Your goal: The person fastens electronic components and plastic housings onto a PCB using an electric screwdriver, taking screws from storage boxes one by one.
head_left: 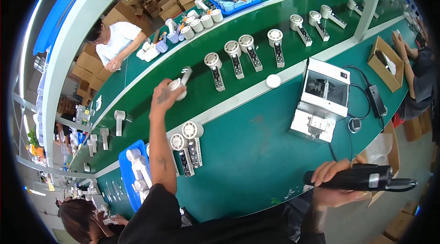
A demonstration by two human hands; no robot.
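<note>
My left hand (166,96) reaches out over the green conveyor belt (195,102). Its fingers are closed round the head of a white handheld fan (185,77), whose handle points away from me; part of the head is hidden by the fingers. At the lower right, my right hand (333,183) grips a black electric screwdriver (357,178) lying sideways, its cord leaving at the right end. Under my left forearm, fans with open handles (186,161) that show dark inner parts lie on the green worktable (238,152).
Several open-handled fans (235,58) stand along the belt. A white screw feeder (319,99), a round white cap (273,81) and a black power adapter (376,100) sit nearby. A blue tray of fans (137,170) is at left. Co-workers sit across the belt (117,44) and at both sides.
</note>
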